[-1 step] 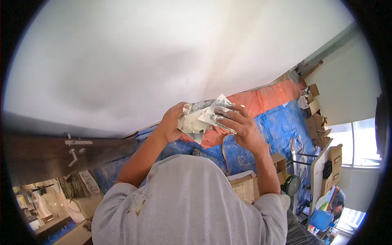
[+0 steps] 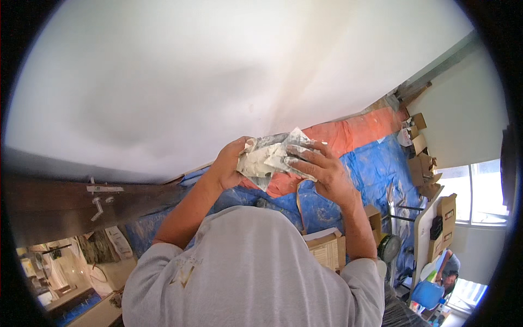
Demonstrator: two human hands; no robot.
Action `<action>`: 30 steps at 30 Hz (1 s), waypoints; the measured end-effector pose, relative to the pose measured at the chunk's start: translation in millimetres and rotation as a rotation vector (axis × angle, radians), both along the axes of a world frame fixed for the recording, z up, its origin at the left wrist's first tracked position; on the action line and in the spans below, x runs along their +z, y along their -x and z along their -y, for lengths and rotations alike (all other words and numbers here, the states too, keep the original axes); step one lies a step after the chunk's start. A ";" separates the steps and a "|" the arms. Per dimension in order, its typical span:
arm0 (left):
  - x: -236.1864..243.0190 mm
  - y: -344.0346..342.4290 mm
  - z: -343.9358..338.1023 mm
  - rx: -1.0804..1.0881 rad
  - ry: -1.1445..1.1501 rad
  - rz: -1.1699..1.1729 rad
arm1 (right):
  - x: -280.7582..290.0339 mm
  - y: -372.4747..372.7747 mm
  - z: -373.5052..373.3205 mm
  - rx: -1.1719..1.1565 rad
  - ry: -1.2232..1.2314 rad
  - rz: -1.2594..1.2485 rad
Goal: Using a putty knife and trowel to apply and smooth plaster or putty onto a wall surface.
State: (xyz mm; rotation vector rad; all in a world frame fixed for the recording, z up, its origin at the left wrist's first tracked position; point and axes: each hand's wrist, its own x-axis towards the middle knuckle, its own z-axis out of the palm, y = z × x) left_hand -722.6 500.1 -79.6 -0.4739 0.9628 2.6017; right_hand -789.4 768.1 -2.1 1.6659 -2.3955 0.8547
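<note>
**Held paste-smeared flat pieces (image 2: 256, 161) between left hand (image 2: 228, 164) and right hand (image 2: 330, 172)**

Head view. Found pieces up in front of the chest, near picture middle, coated with off-white paste. Saw left hand curled tight round their left end, clamped on. Saw right hand gripping the right end, fingers a little spread, laid across the surface. Couldn't make out right thumb. Couldn't count pieces for sure: overlapped, partly covered by right fingers. Noted paste on right fingers too.

Logged big white wall (image 2: 180, 82) beyond the hands, filling most of the upper picture. Saw orange-red sheet (image 2: 351, 132) beyond and below the pieces, beside blue tarp (image 2: 376, 169), both creased. Marked dark brown panel (image 2: 49, 212) at left, with metal latch (image 2: 98, 202) on it.

Noted grey shirt (image 2: 250, 267) blocking lower middle, covering much of the floor. Saw cardboard carton (image 2: 326, 249) between shirt and right forearm (image 2: 362, 229). Tagged open cardboard boxes (image 2: 423, 166) at right, near window (image 2: 479, 191). Spotted another person (image 2: 451, 267) at lower right, beside blue container (image 2: 427, 294).
</note>
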 end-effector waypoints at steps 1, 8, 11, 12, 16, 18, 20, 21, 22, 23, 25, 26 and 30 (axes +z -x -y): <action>-1.2 0.4 -0.5 0.005 -0.001 0.002 | 3.5 -0.1 -2.2 0.005 -0.001 0.002; -7.8 3.1 -1.1 -0.094 -0.113 0.047 | 13.5 -6.7 2.4 0.057 -0.151 -0.023; -14.8 4.9 0.3 -0.087 -0.078 0.038 | 24.6 -7.4 3.6 0.059 -0.213 0.019; -14.8 5.9 0.7 -0.084 -0.068 0.036 | 28.2 -6.9 3.9 0.071 -0.244 0.042; -3.7 9.8 3.9 -0.030 0.190 0.012 | 41.1 -2.2 6.3 0.092 -0.318 0.031; 2.7 11.8 8.4 -0.068 0.348 -0.094 | 47.2 2.7 1.7 0.141 -0.339 0.052; 25.2 12.7 10.3 -0.117 0.390 -0.086 | 51.3 4.0 2.7 0.120 -0.298 0.008; 33.2 13.8 10.8 -0.173 0.429 -0.084 | 53.9 3.8 3.7 0.092 -0.260 -0.039; 33.4 15.0 10.4 -0.173 0.430 -0.085 | 53.1 2.6 6.5 0.092 -0.260 -0.040; 32.8 16.3 9.4 -0.207 0.411 -0.078 | 50.4 0.8 10.6 0.103 -0.202 -0.056; 32.9 18.8 9.1 -0.236 0.394 -0.070 | 46.3 1.0 12.7 0.120 -0.141 -0.072; 33.7 19.9 9.2 -0.235 0.373 -0.081 | 45.2 1.6 11.6 0.140 -0.202 -0.065; 26.7 22.3 12.9 -0.257 0.320 -0.144 | 46.9 1.0 10.3 0.188 -0.257 -0.052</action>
